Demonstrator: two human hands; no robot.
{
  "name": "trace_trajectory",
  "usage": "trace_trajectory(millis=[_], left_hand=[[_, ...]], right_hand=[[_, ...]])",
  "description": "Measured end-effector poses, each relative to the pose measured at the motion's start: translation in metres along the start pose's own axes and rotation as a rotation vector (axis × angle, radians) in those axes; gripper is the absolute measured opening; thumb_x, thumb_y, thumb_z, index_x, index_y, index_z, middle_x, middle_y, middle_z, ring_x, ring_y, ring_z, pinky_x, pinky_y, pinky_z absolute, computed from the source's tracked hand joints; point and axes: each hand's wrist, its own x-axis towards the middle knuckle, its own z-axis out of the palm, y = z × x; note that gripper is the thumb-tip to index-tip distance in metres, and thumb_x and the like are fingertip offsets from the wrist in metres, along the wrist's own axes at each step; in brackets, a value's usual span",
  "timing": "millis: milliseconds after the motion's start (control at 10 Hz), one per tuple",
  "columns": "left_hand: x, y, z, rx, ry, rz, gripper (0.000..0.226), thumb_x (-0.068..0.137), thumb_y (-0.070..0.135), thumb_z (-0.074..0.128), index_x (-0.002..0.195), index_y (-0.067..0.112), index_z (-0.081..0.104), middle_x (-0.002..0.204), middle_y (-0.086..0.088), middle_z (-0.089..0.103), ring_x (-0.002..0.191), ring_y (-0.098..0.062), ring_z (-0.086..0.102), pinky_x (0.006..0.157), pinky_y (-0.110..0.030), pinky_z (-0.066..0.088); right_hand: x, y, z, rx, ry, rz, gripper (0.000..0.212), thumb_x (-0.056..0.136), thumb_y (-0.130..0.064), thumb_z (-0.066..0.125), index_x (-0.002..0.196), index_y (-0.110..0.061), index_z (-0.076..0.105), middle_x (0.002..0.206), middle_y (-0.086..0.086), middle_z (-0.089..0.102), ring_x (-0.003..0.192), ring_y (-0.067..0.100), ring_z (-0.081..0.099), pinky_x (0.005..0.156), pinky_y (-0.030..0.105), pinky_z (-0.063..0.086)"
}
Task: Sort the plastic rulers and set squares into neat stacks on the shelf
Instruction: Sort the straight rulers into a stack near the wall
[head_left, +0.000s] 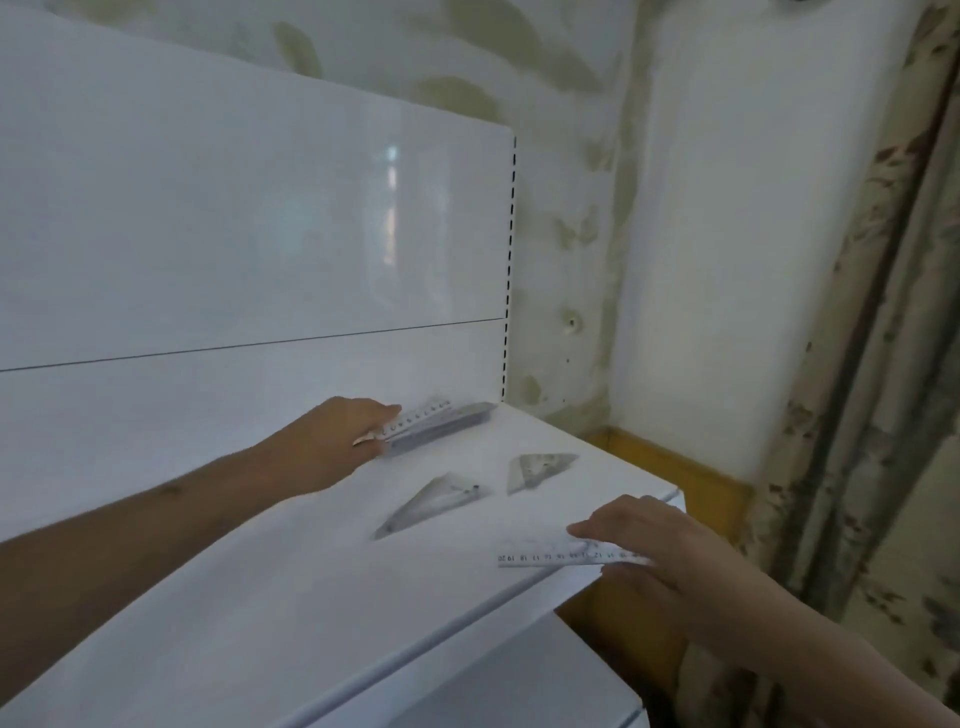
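Note:
A stack of clear rulers (441, 426) lies at the back of the white shelf (291, 587), close to the back panel. My left hand (337, 441) pinches the left end of the top ruler of that stack. Two clear set squares lie flat mid-shelf: a long narrow one (434, 503) and a shorter one (537, 469) to its right. Near the shelf's front right edge, my right hand (654, 540) holds one end of a single clear ruler (550, 555) whose free end points left, fingers on top of it.
A white back panel (234, 234) rises behind the shelf, with a slotted upright (511, 260) at its right end. Right of the shelf are a wallpapered wall, a wooden frame (701, 483) and a patterned curtain (883, 364). A lower white shelf (519, 696) shows below.

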Motion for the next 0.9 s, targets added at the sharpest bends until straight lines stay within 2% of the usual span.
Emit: trace_trajectory(millis=[100, 200, 300, 400, 500, 600, 700, 800, 900], left_hand=[[0.064, -0.01, 0.025, -0.003, -0.051, -0.043, 0.042, 0.094, 0.026, 0.056, 0.132, 0.008, 0.053, 0.128, -0.011, 0.059, 0.113, -0.025, 0.056, 0.097, -0.035, 0.043], [0.12, -0.023, 0.051, 0.041, -0.13, -0.072, 0.049, 0.094, 0.027, 0.056, 0.138, 0.01, 0.046, 0.141, -0.01, 0.049, 0.128, -0.023, 0.045, 0.107, -0.029, 0.033], [0.154, -0.038, 0.08, 0.073, -0.201, -0.09, 0.047, 0.094, 0.026, 0.056, 0.138, 0.011, 0.047, 0.141, -0.009, 0.048, 0.129, -0.023, 0.045, 0.105, -0.027, 0.031], [0.17, -0.051, 0.103, 0.051, -0.242, -0.075, 0.031, 0.091, 0.026, 0.059, 0.111, 0.002, 0.062, 0.113, -0.012, 0.064, 0.104, -0.024, 0.06, 0.089, -0.031, 0.041], [0.172, -0.057, 0.113, 0.01, -0.217, -0.034, 0.021, 0.089, 0.023, 0.062, 0.077, 0.008, 0.055, 0.071, 0.0, 0.056, 0.069, -0.014, 0.053, 0.065, -0.027, 0.037], [0.172, -0.055, 0.117, -0.002, -0.192, -0.031, 0.021, 0.088, 0.025, 0.061, 0.074, 0.012, 0.053, 0.07, 0.001, 0.056, 0.064, -0.01, 0.05, 0.061, -0.024, 0.034], [0.169, -0.048, 0.117, -0.086, -0.185, -0.105, 0.024, 0.081, 0.041, 0.06, 0.082, 0.017, 0.058, 0.088, -0.003, 0.066, 0.078, -0.011, 0.059, 0.069, -0.026, 0.041], [0.147, -0.05, 0.113, -0.06, -0.116, -0.335, 0.079, 0.071, 0.073, 0.048, 0.131, 0.02, 0.052, 0.135, 0.003, 0.053, 0.123, -0.012, 0.048, 0.097, -0.019, 0.032], [0.099, -0.06, 0.1, 0.033, 0.043, -0.401, 0.099, 0.061, 0.087, 0.023, 0.136, 0.027, 0.045, 0.139, 0.011, 0.045, 0.126, -0.004, 0.041, 0.1, -0.01, 0.021]], right_hand=[[0.031, 0.019, -0.001, 0.041, 0.2, -0.051, 0.032, 0.096, -0.044, 0.044, 0.121, -0.063, 0.04, 0.117, -0.044, 0.038, 0.114, -0.021, 0.03, 0.089, 0.001, 0.032], [0.084, 0.029, -0.109, -0.005, 0.396, 0.221, 0.032, 0.093, -0.047, 0.047, 0.109, -0.072, 0.037, 0.114, -0.052, 0.033, 0.115, -0.026, 0.026, 0.089, 0.0, 0.033], [0.115, 0.05, -0.164, -0.04, 0.416, 0.085, 0.031, 0.094, -0.043, 0.047, 0.115, -0.065, 0.039, 0.112, -0.049, 0.035, 0.111, -0.027, 0.029, 0.083, -0.004, 0.031], [0.14, 0.076, -0.181, -0.043, 0.402, 0.029, 0.027, 0.095, -0.042, 0.046, 0.117, -0.057, 0.048, 0.115, -0.041, 0.046, 0.112, -0.015, 0.042, 0.086, 0.001, 0.036], [0.168, 0.107, -0.186, 0.002, 0.447, -0.033, 0.034, 0.094, -0.046, 0.045, 0.124, -0.041, 0.059, 0.119, -0.027, 0.058, 0.11, -0.004, 0.054, 0.09, 0.015, 0.044], [0.204, 0.128, -0.187, 0.055, 0.454, -0.097, 0.032, 0.093, -0.05, 0.047, 0.123, -0.044, 0.058, 0.119, -0.025, 0.059, 0.112, -0.002, 0.055, 0.092, 0.02, 0.045], [0.25, 0.139, -0.188, 0.061, 0.446, -0.213, 0.029, 0.093, -0.047, 0.048, 0.121, -0.054, 0.05, 0.12, -0.03, 0.054, 0.115, -0.01, 0.047, 0.096, 0.008, 0.033], [0.305, 0.138, -0.191, 0.11, 0.368, -0.331, 0.031, 0.094, -0.037, 0.054, 0.125, -0.043, 0.053, 0.119, -0.025, 0.055, 0.112, -0.008, 0.048, 0.096, 0.01, 0.034], [0.361, 0.131, -0.189, 0.187, 0.34, -0.5, 0.033, 0.092, -0.034, 0.058, 0.125, -0.028, 0.06, 0.113, -0.012, 0.063, 0.104, 0.002, 0.057, 0.092, 0.021, 0.044]])
